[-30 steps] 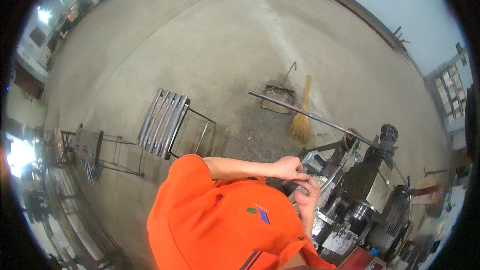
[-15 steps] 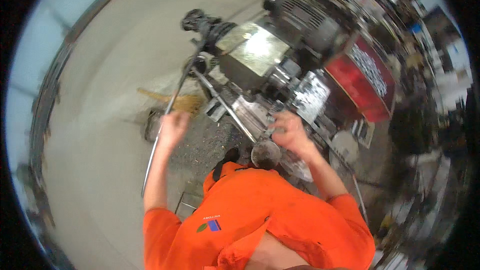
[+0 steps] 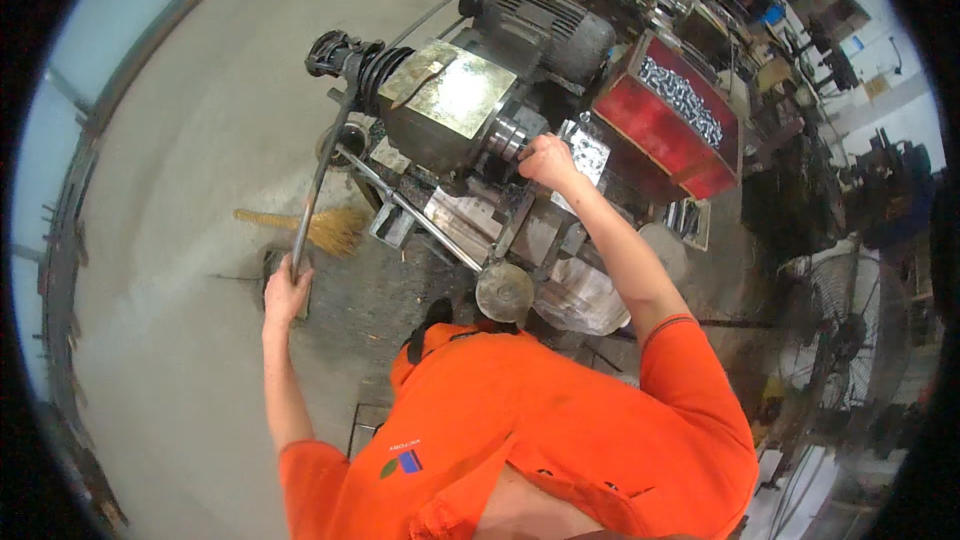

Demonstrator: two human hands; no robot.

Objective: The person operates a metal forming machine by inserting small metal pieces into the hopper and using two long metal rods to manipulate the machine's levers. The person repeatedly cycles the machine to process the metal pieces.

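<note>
Dull grey metal rod (image 3: 318,175), brassy worn metal machine housing (image 3: 447,100), rough concrete floor (image 3: 200,120).

Grey concrete floor (image 3: 200,120), cluttered workbenches (image 3: 800,70) at right, standing fan (image 3: 850,330) nearby.

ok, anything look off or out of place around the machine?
Mostly the broom: it lies flat on the floor beside the machine, close to the left hand gripping the long metal rod. The right hand is on the machine. No spills or damage visible.
</note>
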